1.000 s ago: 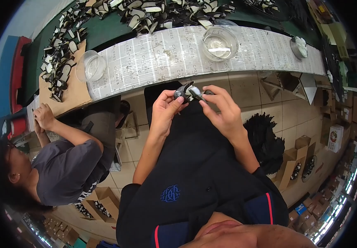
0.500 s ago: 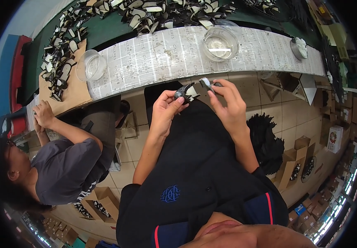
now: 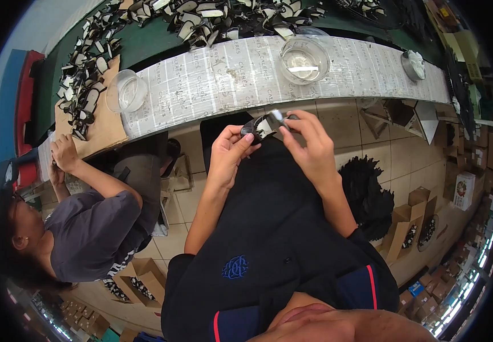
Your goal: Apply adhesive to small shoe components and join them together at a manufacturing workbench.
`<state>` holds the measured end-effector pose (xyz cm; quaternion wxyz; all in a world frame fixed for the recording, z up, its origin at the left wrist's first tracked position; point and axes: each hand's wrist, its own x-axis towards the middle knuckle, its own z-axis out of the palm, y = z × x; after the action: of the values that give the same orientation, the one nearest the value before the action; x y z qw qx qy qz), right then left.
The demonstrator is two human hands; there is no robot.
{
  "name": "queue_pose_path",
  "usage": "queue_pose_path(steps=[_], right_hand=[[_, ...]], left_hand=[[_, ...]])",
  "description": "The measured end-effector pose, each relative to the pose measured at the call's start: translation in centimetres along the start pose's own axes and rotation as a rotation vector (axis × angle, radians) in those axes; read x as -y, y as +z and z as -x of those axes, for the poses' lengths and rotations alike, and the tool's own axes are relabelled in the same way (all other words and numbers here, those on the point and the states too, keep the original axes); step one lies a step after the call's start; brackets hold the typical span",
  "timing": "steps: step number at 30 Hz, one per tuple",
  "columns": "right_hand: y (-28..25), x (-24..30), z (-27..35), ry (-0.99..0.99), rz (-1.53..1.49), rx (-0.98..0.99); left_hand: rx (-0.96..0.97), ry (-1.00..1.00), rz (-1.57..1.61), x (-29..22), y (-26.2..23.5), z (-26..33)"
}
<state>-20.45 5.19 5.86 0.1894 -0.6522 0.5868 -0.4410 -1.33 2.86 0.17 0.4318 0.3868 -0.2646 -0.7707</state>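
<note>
The left hand (image 3: pixel 230 149) grasps a small black piece (image 3: pixel 263 129) with a pale inner face, its thumb laid over the near side and its fingers curled behind. The right hand (image 3: pixel 312 145) is closed at the fingertips around a dark-handled brush (image 3: pixel 278 115), whose whitish tip is directed toward the piece; tip and piece are very close, and contact between them cannot be confirmed from this view. The piece is held up off any surface, just short of the near edge of the bench (image 3: pixel 201 82) and over the person's dark clothing (image 3: pixel 263 199). The bench bears a pale patterned covering. On it stand a clear round tub (image 3: pixel 286 62) ahead of the right hand, a second clear tub (image 3: pixel 116 96) toward the left end, and a small container (image 3: pixel 408 68) of white material at the right. Beyond lies a heap of black-and-pale pieces (image 3: pixel 229 17) on a green surface (image 3: pixel 149 41); others rest on a cardboard sheet (image 3: pixel 107 134) at the left. A co-worker (image 3: pixel 95 228) sits at that side, hands together near the bench edge, their grip unclear. Black strips (image 3: pixel 366 199) hang or lie at the person's right, near an open carton (image 3: pixel 396 235).
</note>
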Motion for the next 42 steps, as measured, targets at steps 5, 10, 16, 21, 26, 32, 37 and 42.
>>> queue_pose_path(steps=[5,10,16,21,26,32,37,42], right_hand=[[-0.9,-1.6,-0.8,0.042,-0.042,-0.148],[-3.3,-7.8,-4.4,0.203,-0.180,-0.314],[-4.3,-21.1,-11.6,0.279,-0.697,-0.615],[-3.7,-24.1,-12.7,0.353,-0.677,-0.708],[-4.1,-24.5,-13.1,0.352,-0.875,-0.772],[-5.0,-24.1,-12.9,0.316,-0.831,-0.758],[-4.2,-24.5,-12.7,0.301,-0.803,-0.779],[-4.3,-24.6,-12.4,0.296,-0.804,-0.798]], left_hand=[[0.019,-0.019,0.020,-0.1,-0.4,-0.2],[0.034,-0.038,0.048,-0.6,-0.5,-0.4],[-0.059,0.017,0.115,-1.1,-1.1,-0.7],[-0.192,0.152,0.152,-2.3,-4.6,-3.8],[-0.285,0.260,0.137,-6.3,-4.4,-11.3],[0.315,0.340,-0.250,-15.6,14.3,-22.7],[0.073,0.734,-1.324,-14.9,13.2,-31.4],[-0.181,1.112,-2.045,-10.9,0.9,-33.6]])
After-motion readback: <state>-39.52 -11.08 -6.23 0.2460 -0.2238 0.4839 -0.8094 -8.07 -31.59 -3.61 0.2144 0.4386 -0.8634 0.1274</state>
